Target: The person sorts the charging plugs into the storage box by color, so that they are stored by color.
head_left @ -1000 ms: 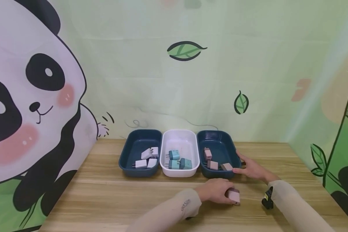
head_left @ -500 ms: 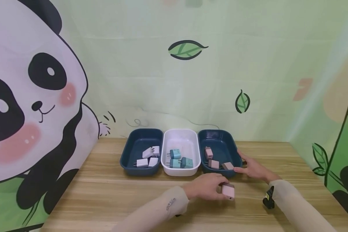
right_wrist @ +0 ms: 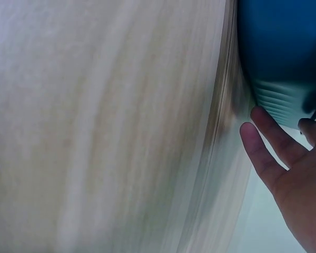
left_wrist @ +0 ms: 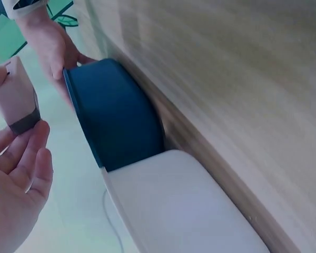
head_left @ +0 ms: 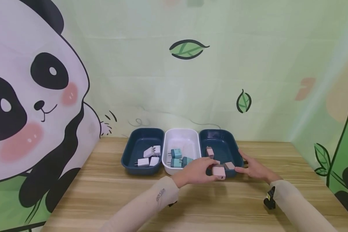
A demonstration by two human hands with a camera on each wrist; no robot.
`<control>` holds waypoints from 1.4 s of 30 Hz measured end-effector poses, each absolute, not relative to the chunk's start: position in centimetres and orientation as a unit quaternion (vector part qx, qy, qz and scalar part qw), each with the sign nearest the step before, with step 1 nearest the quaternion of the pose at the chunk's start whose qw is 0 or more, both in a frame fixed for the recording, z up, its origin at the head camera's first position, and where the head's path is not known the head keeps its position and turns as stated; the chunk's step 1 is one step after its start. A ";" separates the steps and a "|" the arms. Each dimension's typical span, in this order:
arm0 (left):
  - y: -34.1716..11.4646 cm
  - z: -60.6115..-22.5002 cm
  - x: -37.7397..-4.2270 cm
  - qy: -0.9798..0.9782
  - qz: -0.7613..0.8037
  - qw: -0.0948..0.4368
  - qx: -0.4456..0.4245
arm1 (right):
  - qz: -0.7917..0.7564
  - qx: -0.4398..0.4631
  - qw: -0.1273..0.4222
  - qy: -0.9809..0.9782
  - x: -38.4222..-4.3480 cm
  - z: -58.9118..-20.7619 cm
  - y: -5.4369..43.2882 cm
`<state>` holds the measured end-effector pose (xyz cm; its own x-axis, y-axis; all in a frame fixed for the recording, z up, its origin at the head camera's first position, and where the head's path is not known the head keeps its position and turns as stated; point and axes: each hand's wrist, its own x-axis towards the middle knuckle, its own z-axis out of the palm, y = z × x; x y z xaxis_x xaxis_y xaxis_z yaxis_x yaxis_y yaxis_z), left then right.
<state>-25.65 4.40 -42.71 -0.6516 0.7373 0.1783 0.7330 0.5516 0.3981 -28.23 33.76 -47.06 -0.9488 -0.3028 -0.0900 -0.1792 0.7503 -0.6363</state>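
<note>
My left hand [head_left: 192, 172] pinches a pink plug-in charger [head_left: 219, 173] between thumb and fingers, by the front rim of the right dark blue bin [head_left: 221, 138]. In the left wrist view the charger [left_wrist: 16, 97] shows its pink body and darker end at the fingertips. Inside that bin lie several pink chargers [head_left: 209, 152]; one is partly hidden behind the held charger. At the bin's right side, my right hand [head_left: 256, 169] touches the wall, thumb at the front corner. Its fingers [right_wrist: 271, 134] look fairly straight against the bin in the right wrist view.
Left of the blue bin stands a white bin [head_left: 181, 137] with teal chargers [head_left: 176, 153], partly covered by my left hand. Beyond it, another dark blue bin [head_left: 143, 135] holds white chargers [head_left: 143, 162]. A panda-printed backdrop [head_left: 127, 80] rises behind the wooden table [head_left: 206, 206].
My left hand has carried the pink charger up and leftward from the front table area to the right bin's front rim. The right hand stays against the bin.
</note>
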 end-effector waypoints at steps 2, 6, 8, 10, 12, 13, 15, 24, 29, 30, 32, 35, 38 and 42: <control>4.4 -42.6 -26.0 0.886 0.223 -0.007 0.407 | -0.323 -0.133 0.090 0.933 -28.3 -47.0 33.8; 4.5 -42.3 -26.7 0.897 0.224 -0.015 0.381 | -0.317 -0.134 0.086 0.935 -28.4 -47.0 33.9; 4.6 -42.2 -27.1 0.902 0.224 -0.018 0.368 | -0.316 -0.132 0.087 0.935 -28.4 -47.0 33.9; 4.8 -42.3 -27.5 0.908 0.224 -0.021 0.354 | -0.317 -0.129 0.088 0.935 -28.4 -47.0 34.0; 4.9 -42.5 -28.0 0.913 0.226 -0.021 0.340 | -0.316 -0.127 0.089 0.936 -28.4 -47.0 34.1; 5.0 -42.6 -28.2 0.915 0.227 -0.019 0.333 | -0.316 -0.126 0.089 0.936 -28.4 -47.0 34.1; 5.1 -42.9 -28.6 0.918 0.230 -0.009 0.323 | -0.317 -0.127 0.089 0.936 -28.4 -47.1 34.2; 5.9 -44.2 -29.7 0.927 0.204 0.010 0.314 | -0.320 -0.131 0.086 0.934 -28.4 -47.4 34.2; 6.4 -45.0 -30.3 0.934 0.191 0.009 0.301 | -0.319 -0.130 0.088 0.935 -28.4 -47.4 34.2; 6.5 -45.2 -30.5 0.935 0.190 0.009 0.300 | -0.320 -0.130 0.088 0.934 -28.4 -47.4 34.2; 6.6 -45.4 -30.7 0.934 0.192 0.010 0.301 | -0.324 -0.132 0.085 0.933 -28.4 -47.4 34.1; 6.7 -45.6 -31.2 0.932 0.191 0.012 0.307 | -0.326 -0.134 0.081 0.932 -28.4 -47.5 34.1; 6.9 -45.6 -31.5 0.931 0.185 0.014 0.314 | -0.328 -0.134 0.081 0.932 -28.4 -47.5 34.1; 7.2 -45.6 -31.9 0.932 0.172 0.015 0.319 | -0.327 -0.132 0.084 0.932 -28.5 -47.6 34.1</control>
<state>-31.91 7.21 -45.55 -0.7963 0.5993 0.0819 0.5889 0.7373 0.3311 -28.46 34.12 -47.57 -0.9513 -0.3002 -0.0703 -0.1907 0.7521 -0.6309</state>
